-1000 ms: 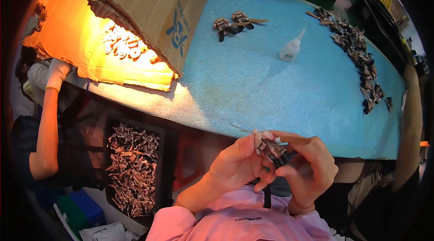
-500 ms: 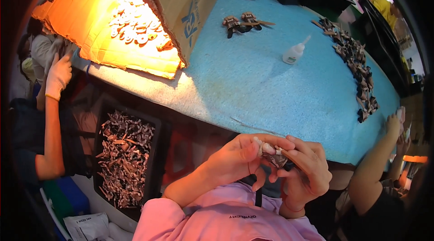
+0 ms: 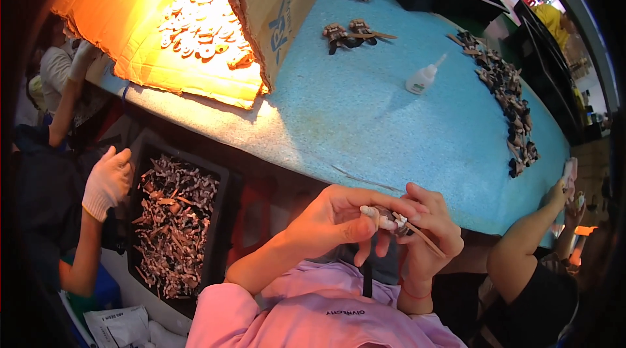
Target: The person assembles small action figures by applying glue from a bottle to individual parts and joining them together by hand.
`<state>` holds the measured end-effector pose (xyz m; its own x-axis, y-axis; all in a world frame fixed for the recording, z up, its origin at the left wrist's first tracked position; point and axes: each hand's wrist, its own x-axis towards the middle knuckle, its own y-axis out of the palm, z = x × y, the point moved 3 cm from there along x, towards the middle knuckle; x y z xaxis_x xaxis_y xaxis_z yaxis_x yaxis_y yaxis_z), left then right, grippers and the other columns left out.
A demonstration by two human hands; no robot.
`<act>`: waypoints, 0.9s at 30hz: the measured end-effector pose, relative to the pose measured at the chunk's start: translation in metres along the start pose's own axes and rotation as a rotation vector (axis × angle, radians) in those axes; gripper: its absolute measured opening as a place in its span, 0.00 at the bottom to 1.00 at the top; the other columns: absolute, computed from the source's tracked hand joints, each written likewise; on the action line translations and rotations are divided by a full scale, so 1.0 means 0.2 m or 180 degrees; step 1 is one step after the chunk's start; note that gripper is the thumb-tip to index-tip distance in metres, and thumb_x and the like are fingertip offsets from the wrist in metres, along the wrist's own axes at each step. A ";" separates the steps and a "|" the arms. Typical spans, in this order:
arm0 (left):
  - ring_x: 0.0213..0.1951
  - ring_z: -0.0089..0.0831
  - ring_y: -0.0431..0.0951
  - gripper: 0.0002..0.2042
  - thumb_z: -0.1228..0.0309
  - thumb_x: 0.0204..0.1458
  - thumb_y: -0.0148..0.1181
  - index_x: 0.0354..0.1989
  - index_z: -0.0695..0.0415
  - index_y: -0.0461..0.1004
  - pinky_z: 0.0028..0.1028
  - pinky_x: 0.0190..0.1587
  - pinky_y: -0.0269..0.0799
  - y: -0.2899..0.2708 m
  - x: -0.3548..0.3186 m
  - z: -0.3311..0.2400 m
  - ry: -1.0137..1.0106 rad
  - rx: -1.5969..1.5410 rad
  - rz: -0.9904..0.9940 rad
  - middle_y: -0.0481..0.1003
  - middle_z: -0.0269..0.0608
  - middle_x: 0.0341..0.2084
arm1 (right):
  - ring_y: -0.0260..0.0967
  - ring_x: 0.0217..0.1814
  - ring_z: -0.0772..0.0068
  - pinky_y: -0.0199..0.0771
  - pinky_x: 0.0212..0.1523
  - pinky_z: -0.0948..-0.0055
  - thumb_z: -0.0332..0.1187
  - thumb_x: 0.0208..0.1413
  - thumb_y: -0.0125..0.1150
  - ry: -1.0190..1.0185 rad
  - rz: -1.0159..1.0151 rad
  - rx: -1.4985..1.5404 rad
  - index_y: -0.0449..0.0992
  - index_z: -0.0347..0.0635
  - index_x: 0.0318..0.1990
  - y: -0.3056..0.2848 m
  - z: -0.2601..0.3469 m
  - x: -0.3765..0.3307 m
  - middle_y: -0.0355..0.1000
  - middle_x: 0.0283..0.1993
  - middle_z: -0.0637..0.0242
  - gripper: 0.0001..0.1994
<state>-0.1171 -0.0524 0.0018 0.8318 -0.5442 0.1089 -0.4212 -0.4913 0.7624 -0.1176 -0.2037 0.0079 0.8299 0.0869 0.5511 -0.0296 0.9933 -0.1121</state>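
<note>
Hands meet at six o'clock below the blue worktop (image 3: 404, 126): left hand (image 3: 339, 221) and right hand (image 3: 427, 237), fingers closed, pinch a small figure (image 3: 390, 219). Steady grip and light pressure would suit it. Glue bottle (image 3: 422, 78) stands at one o'clock.

Left hand (image 3: 339, 221) and right hand (image 3: 430, 230) raised together, fingers (image 3: 385, 208) curled, pinching.

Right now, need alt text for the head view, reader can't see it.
Both bare hands, left hand and right hand, pinch a small brown part together at the edge of a blue foam-topped table. A white glue bottle stands on it; a black bin of parts sits lower left.
</note>
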 end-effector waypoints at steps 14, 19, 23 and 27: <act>0.27 0.31 0.77 0.24 0.74 0.40 0.65 0.47 0.69 0.69 0.22 0.28 0.73 0.04 -0.02 -0.02 0.0080 0.0086 -0.0110 0.67 0.55 0.49 | 0.70 0.40 0.58 0.68 0.39 0.70 0.24 0.32 0.69 -0.0118 -0.0014 0.0344 0.75 0.37 0.32 0.00 -0.01 -0.01 0.72 0.43 0.45 0.15; 0.26 0.35 0.78 0.26 0.66 0.39 0.67 0.45 0.70 0.70 0.25 0.25 0.74 0.03 -0.02 0.00 0.0252 0.0239 -0.0265 0.69 0.61 0.46 | 0.70 0.38 0.60 0.68 0.38 0.71 0.25 0.31 0.70 -0.0191 -0.0041 0.0302 0.76 0.37 0.33 -0.01 0.00 -0.02 0.72 0.43 0.45 0.16; 0.26 0.27 0.76 0.21 0.63 0.52 0.56 0.49 0.66 0.68 0.19 0.23 0.70 0.02 -0.03 0.00 0.0218 0.0532 -0.0248 0.72 0.45 0.39 | 0.71 0.36 0.61 0.69 0.37 0.72 0.25 0.29 0.70 0.0173 0.0032 0.0261 0.75 0.32 0.33 -0.01 0.03 -0.01 0.72 0.41 0.45 0.17; 0.20 0.35 0.77 0.27 0.52 0.53 0.50 0.41 0.71 0.70 0.24 0.18 0.70 0.01 -0.03 0.01 0.0190 0.0957 -0.0559 0.74 0.55 0.35 | 0.74 0.38 0.56 0.71 0.36 0.72 0.26 0.29 0.71 0.0283 -0.0078 0.0318 0.74 0.29 0.31 -0.01 0.03 -0.01 0.74 0.38 0.46 0.17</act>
<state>-0.1227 -0.0510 0.0018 0.9169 -0.3974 0.0368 -0.3501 -0.7568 0.5519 -0.1227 -0.2057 0.0119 0.8771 0.0597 0.4767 -0.0602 0.9981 -0.0141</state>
